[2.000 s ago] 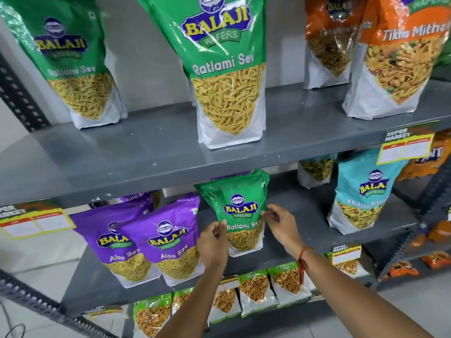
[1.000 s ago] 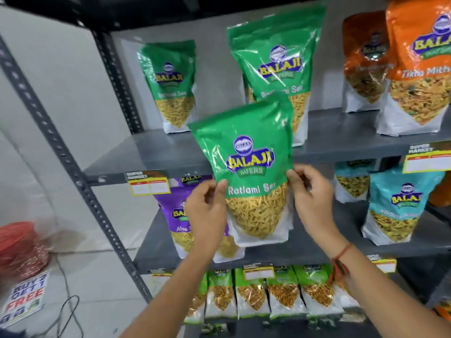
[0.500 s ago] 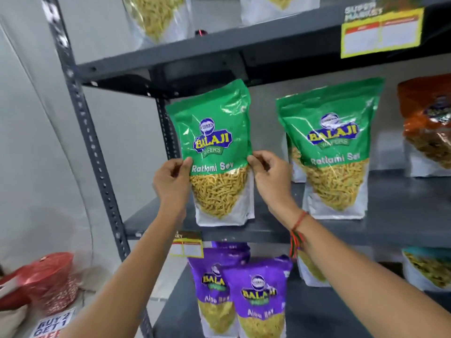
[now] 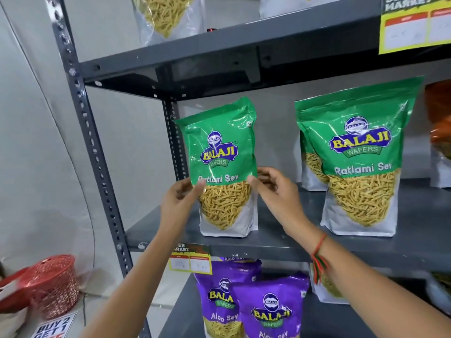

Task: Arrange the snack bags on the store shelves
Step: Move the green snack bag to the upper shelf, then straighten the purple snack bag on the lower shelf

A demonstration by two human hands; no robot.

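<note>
A green Ratlami Sev bag stands upright at the left end of the grey middle shelf, its base on the shelf board. My left hand pinches the bag's left edge, thumb over the front print. At the right edge my right hand touches with its thumb, the fingers curled behind and blurred. A larger green Ratlami Sev bag stands to the right on the same shelf, with another one behind it.
Purple Aloo Sev bags fill the shelf below. An orange bag shows at the far right. The upper shelf hangs close above the bag tops. A slotted upright post bounds the left; a red basket sits on the floor.
Both hands lifted the green bag from the lower shelf up to the middle shelf and set it down at the left end. The view moved closer.
</note>
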